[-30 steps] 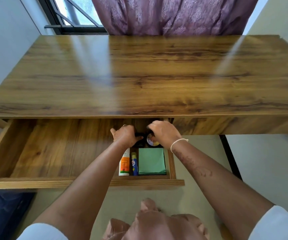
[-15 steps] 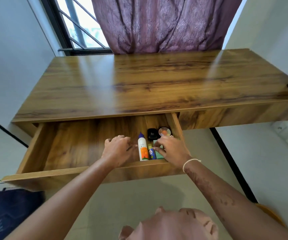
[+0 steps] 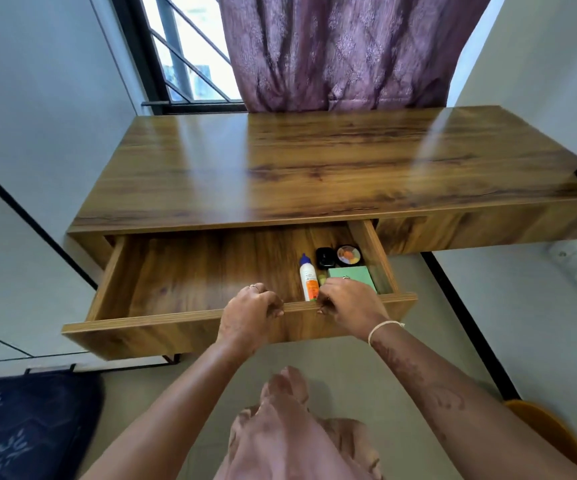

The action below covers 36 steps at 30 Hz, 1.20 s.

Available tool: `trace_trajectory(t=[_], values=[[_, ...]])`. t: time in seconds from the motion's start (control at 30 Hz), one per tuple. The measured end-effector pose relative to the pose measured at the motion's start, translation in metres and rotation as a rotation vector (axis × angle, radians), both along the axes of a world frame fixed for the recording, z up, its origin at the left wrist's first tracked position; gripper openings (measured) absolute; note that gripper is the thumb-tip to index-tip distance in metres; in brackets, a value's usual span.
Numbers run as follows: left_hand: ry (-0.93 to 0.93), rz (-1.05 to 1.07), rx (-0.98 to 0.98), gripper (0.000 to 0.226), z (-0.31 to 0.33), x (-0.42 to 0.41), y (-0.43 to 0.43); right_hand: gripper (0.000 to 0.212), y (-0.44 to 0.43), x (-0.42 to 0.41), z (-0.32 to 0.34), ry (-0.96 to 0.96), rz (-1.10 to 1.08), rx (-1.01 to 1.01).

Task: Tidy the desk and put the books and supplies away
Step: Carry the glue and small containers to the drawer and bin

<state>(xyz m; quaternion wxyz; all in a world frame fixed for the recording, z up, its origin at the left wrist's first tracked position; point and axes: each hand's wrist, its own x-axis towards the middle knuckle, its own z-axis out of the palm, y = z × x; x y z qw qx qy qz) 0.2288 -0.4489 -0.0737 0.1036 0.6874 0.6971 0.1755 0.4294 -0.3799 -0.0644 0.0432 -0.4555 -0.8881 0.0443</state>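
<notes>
Both hands are on the drawer [image 3: 176, 318] in the middle of the frame. The left hand [image 3: 250, 313] has its fingers hooked over the front rim near the centre, and the right hand [image 3: 349, 306] is curled over the same rim further toward the right of the frame. The drawer hangs wide open under the bench [image 3: 314, 168]. Its long axis runs left to right across the picture, with its front panel facing the bottom of the frame, so the way home is straight up-frame. The supplies sit packed in its right-hand end. A white bottle [image 3: 308, 277] lies flat, long axis running up and down the frame, blue cap pointing to the back. A green notepad [image 3: 352, 274] lies just beside it, with a black compact [image 3: 325, 258] and a round palette [image 3: 348, 255] behind. Now the dangers, as I read it. The fingertips are wrapped inside the rim, so a full push could nip them against the bench edge. Both hands sit right of centre, so an uneven shove may skew the drawer on its runners. Slam it and that bottle looks ready to roll or slide into the compact.
</notes>
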Motion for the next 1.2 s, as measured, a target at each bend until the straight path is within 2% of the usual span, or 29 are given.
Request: trace_trajectory(t=[0.33, 0.4, 0.5, 0.57, 0.83, 1.03, 1.2], values=[[0.247, -0.044, 0.063, 0.019, 0.007, -0.008, 0.053, 0.017, 0.051, -0.019, 0.01, -0.06, 0.003, 0.041], [0.297, -0.054, 0.061, 0.029, 0.009, -0.01, 0.07, 0.028, 0.067, -0.023, 0.012, -0.057, 0.009, 0.057], [0.358, -0.049, 0.052, 0.054, 0.009, -0.015, 0.095, 0.059, 0.092, -0.03, 0.013, -0.05, 0.0, 0.098], [0.394, -0.048, 0.043, 0.065, 0.009, -0.018, 0.111, 0.071, 0.107, -0.036, 0.015, -0.064, -0.004, 0.128], [0.456, -0.05, 0.008, 0.065, 0.004, -0.024, 0.167, 0.087, 0.161, -0.053, 0.005, -0.133, -0.011, 0.156], [0.449, 0.032, -0.081, 0.059, 0.001, -0.031, 0.188, 0.073, 0.191, -0.059, -0.011, -0.165, 0.004, 0.136], [0.429, 0.06, -0.023, 0.058, 0.003, -0.035, 0.196, 0.066, 0.197, -0.056, -0.024, -0.154, 0.014, 0.195]])
